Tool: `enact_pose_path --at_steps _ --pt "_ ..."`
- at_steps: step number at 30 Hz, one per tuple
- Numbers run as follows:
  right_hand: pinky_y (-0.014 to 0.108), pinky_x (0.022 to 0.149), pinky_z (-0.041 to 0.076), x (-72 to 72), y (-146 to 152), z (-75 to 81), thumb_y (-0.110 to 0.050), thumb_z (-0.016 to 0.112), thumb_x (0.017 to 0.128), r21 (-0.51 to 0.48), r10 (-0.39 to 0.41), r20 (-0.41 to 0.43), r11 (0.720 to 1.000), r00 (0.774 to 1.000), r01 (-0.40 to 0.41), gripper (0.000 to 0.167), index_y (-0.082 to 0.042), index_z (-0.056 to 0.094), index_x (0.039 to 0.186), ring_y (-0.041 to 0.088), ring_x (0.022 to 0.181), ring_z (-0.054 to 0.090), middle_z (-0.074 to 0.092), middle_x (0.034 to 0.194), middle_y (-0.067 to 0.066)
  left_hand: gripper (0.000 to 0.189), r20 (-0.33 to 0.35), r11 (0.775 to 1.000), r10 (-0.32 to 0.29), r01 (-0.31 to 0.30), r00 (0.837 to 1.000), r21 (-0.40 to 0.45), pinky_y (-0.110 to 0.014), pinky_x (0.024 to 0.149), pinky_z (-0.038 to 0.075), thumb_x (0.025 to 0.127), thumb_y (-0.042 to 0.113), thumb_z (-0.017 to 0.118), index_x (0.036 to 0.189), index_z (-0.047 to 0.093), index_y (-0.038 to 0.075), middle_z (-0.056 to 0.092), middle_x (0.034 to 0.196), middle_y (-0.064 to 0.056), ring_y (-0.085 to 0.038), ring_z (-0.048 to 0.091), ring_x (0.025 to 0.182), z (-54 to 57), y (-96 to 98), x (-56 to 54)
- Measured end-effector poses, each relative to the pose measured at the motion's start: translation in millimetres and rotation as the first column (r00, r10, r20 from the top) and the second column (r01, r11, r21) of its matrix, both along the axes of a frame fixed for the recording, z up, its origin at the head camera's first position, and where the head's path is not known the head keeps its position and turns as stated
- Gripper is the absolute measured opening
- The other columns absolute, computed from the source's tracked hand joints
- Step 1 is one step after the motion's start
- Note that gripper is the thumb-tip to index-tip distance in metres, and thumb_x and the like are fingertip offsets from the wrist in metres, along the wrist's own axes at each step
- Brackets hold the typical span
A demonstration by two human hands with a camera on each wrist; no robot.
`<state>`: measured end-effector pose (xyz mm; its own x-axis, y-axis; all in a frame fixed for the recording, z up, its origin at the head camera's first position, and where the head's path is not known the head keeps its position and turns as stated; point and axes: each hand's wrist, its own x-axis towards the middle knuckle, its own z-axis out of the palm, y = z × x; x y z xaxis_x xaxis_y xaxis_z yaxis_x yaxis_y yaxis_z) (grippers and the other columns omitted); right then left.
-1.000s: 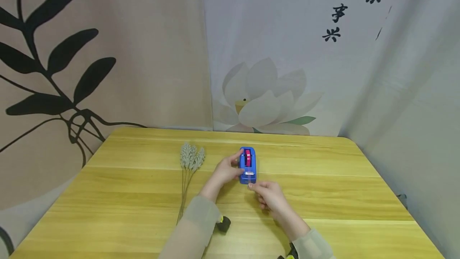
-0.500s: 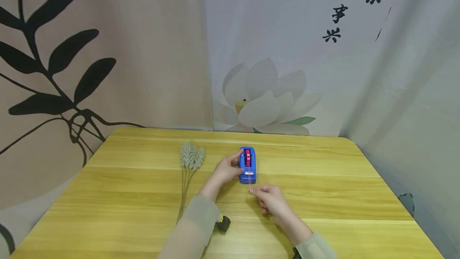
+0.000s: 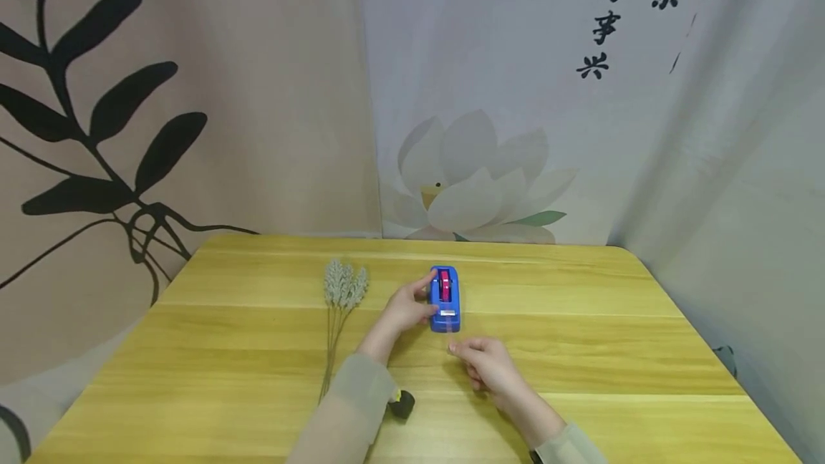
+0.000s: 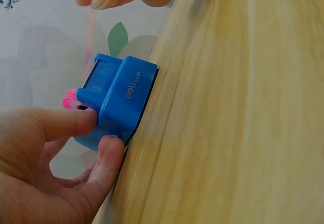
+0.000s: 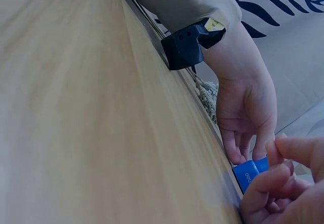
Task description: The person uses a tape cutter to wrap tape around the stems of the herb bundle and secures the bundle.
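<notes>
Behind everything we see a printed backdrop [image 3: 290, 92], and before it the wooden surface [image 3: 612, 349]. On the left of that surface lies a bunch of dried stems [image 3: 345, 288], well apart from the right hand [image 3: 488, 365]. The left hand [image 3: 404, 308] has its fingers curled against the left side of a blue tape dispenser [image 4: 132, 89], which sits upright past the middle, toward the far edge. We judge the dispenser stiff and fairly light, its smooth shell a little slippery and apt to slide under a pull, so its long sides are where we would steady it. Inside is a pink tape roll [image 3: 445, 285]. Smallest is the tape strip [image 4: 90, 34], stretched from the dispenser's near end and pinched at its tip by the right fingers; we expect it thin, limp and sticky, best held by the very end.
</notes>
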<state>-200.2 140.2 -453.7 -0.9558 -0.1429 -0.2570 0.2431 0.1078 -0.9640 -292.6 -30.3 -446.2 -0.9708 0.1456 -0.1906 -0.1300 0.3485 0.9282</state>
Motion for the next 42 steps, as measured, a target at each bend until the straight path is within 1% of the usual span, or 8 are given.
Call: enact_pose_path --at_steps 8,13,23,31,36,42 --pt "0.02 0.042 0.031 0.8 3.9 -1.0 -0.022 0.066 0.092 0.025 0.008 0.0 1.0 1.0 -0.009 0.029 0.007 0.066 0.093 0.008 0.046 0.032 0.037 0.053 -0.005 0.064 0.005 1.0 0.01 -0.01 1.0 -0.007 -0.031 0.072 0.053 0.09 0.008 0.068 0.143 0.046 0.037 0.053 0.122 -0.017 -0.023 0.058 0.087 -0.9 0.8 -0.1" --pt "0.02 0.042 0.031 1.9 5.1 -0.7 -0.022 0.067 0.091 0.013 0.016 -0.001 1.0 1.0 -0.016 0.03 0.008 0.067 0.096 0.008 0.047 0.033 0.038 0.053 -0.005 0.064 0.003 1.0 0.011 -0.011 1.0 -0.014 -0.031 0.071 0.053 0.09 0.009 0.068 0.143 0.046 0.037 0.053 0.123 -0.017 -0.022 0.058 0.087 -0.6 1.3 0.3" --pt "0.02 0.042 0.031 3.7 6.1 -3.8 -0.02 0.069 0.089 0.009 0.029 -0.013 1.0 0.999 -0.029 0.029 0.009 0.068 0.095 0.007 0.046 0.033 0.038 0.053 -0.006 0.064 -0.009 1.0 0.004 -0.004 1.0 -0.011 -0.03 0.07 0.053 0.09 0.008 0.068 0.144 0.046 0.036 0.054 0.122 -0.017 -0.022 0.058 0.085 -3.0 1.8 0.0" --pt "0.02 0.042 0.032 4.0 6.2 -5.6 -0.02 0.07 0.087 0.003 0.033 -0.018 0.999 0.999 -0.033 0.029 0.008 0.068 0.092 0.006 0.045 0.033 0.038 0.052 -0.007 0.064 -0.005 1.0 0.013 -0.014 1.0 -0.012 -0.03 0.071 0.053 0.091 0.009 0.068 0.144 0.046 0.037 0.053 0.121 -0.017 -0.022 0.057 0.083 -3.2 2.3 -0.4" --pt "0.021 0.043 0.032 4.8 6.7 -4.2 -0.019 0.069 0.087 0.022 0.049 -0.012 0.999 0.999 -0.049 0.027 0.007 0.068 0.089 0.008 0.045 0.033 0.036 0.051 -0.006 0.064 -0.003 0.999 0.021 -0.021 1.0 -0.024 -0.03 0.071 0.053 0.091 0.01 0.068 0.143 0.046 0.039 0.053 0.122 -0.016 -0.022 0.057 0.085 -3.8 2.7 -0.7" --pt "0.021 0.042 0.032 6.2 6.8 -2.1 -0.019 0.07 0.087 0.039 0.067 -0.009 0.997 0.998 -0.066 0.026 0.006 0.068 0.086 0.008 0.045 0.034 0.035 0.051 -0.006 0.064 -0.016 0.999 0.015 -0.016 1.0 -0.028 -0.03 0.069 0.053 0.09 0.01 0.069 0.143 0.046 0.038 0.053 0.123 -0.017 -0.022 0.057 0.083 -4.4 2.6 -0.8"
